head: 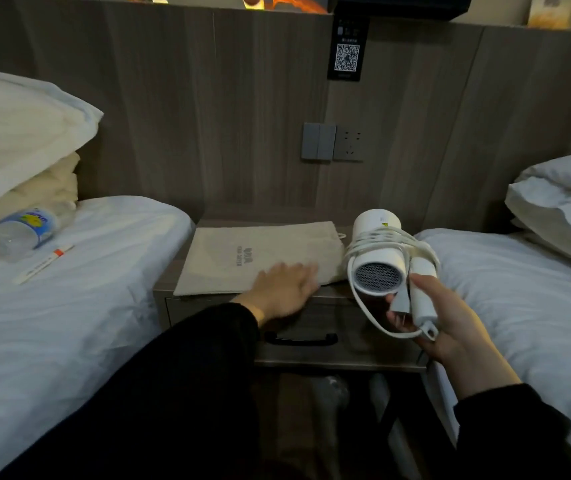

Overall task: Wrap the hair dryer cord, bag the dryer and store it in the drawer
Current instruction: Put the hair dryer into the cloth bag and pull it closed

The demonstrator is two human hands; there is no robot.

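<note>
A white hair dryer point(377, 268) hangs above the right end of the nightstand, its grille facing me. Its white cord point(377, 237) is looped around the body, with one loop drooping below. My right hand point(447, 320) grips the folded handle and the plug. A beige cloth bag point(256, 258) lies flat on the nightstand top point(164, 287). My left hand point(284, 289) rests, fingers spread, on the bag's near edge. Below is the drawer point(312, 327), closed, with a black handle point(300, 338).
White beds flank the nightstand left point(69, 306) and right point(519, 299), each with pillows. A plastic water bottle point(20, 230) and a slim paper packet point(43, 263) lie on the left bed. Wall switches and a socket point(332, 142) sit above the nightstand.
</note>
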